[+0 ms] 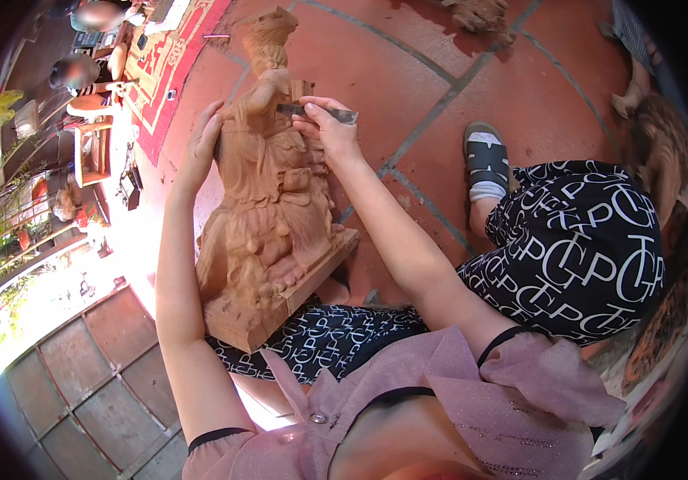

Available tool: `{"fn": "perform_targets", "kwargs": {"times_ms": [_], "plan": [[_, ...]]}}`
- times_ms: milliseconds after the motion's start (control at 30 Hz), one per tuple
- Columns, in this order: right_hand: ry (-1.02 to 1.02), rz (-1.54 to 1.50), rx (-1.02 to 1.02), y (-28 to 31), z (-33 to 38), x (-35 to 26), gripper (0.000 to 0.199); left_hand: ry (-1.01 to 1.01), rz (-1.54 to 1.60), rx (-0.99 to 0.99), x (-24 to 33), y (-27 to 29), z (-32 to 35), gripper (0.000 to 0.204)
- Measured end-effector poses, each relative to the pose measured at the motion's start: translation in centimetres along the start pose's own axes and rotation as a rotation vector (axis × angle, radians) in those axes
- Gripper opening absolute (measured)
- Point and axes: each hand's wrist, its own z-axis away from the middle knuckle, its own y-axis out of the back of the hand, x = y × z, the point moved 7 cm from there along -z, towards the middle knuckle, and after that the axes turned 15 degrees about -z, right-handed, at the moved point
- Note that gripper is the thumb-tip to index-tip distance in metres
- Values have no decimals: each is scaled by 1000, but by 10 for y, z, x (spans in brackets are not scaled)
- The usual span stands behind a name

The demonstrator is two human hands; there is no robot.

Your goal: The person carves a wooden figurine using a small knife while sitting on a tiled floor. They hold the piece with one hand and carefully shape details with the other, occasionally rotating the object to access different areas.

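A carved wooden statue [268,188] with a figure in draped robes leans upright against my lap, its square base [260,318] resting by my thigh. My left hand [202,142] lies along the statue's left side, fingers stretched out and pressed against the wood. In my right hand [329,132] is a dark grey strip of sandpaper [347,117], pinched between thumb and fingers. One end of the strip touches the carving near its upper right side; the other sticks out beyond my hand. The statue's back and left face are hidden.
Red floor tiles [408,88] with grey joints surround me. My sandalled foot [486,160] is at the right. More carved wood [480,20] lies at the far edge, and another piece [664,144] stands at the right. Other people [80,72] sit by a red patterned mat [172,72].
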Motion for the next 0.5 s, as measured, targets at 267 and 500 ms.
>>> {"fn": "perform_targets", "kwargs": {"times_ms": [267,500], "plan": [[11,-80,98,-9,-6,4,14,8,5,-12,-2,1,0,56],[-50,4,49,-12,-18,-6,13,3,16,-19,-4,1,-1,55]]}}
